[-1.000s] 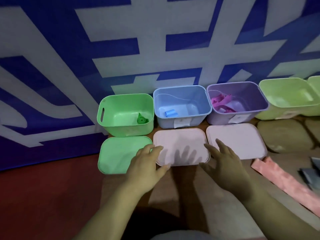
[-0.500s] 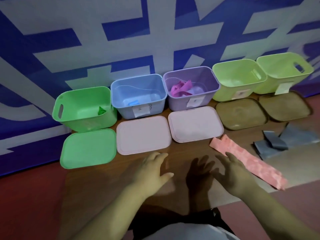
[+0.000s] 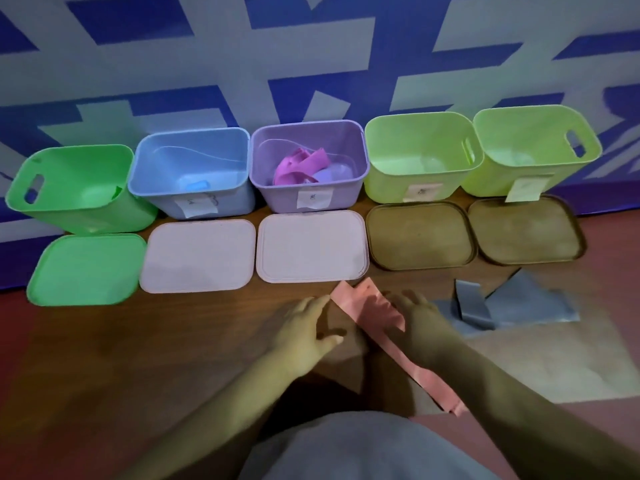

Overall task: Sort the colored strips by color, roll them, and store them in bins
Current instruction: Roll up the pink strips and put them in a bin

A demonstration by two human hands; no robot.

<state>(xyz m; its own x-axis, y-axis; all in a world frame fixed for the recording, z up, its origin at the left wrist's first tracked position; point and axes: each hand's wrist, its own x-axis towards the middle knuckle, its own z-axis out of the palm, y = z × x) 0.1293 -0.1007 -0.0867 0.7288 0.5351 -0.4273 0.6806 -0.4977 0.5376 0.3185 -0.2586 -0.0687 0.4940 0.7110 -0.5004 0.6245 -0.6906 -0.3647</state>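
Since a sec ago we're moving off the lids & over to the pink strip [image 3: 375, 315], so we're prob starting the next roll. Left hand [image 3: 304, 332] and right hand [image 3: 420, 322] are flanking its far end, fingers loose, not gripping anything yet. Strip's lying unrolled on the worktop [image 3: 173, 341], running diagonally back toward us, looking a bit crinkly, w/ grey strips [image 3: 526, 306] off to its right.
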